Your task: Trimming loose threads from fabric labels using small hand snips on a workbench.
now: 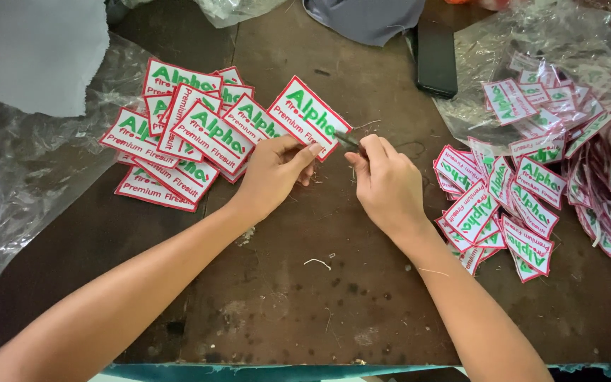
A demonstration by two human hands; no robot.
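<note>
My left hand pinches a white embroidered patch with a red border and green lettering, holding it by its lower edge above the table. My right hand grips a small metal thread snipper whose tip touches the patch's right corner. A fanned pile of the same patches lies just left of my left hand. Another heap of patches sits to the right of my right hand.
The dark wooden table carries thread scraps. Clear plastic sheeting covers the left side, and a plastic bag with more patches lies at the back right. A black phone and grey cloth lie at the back.
</note>
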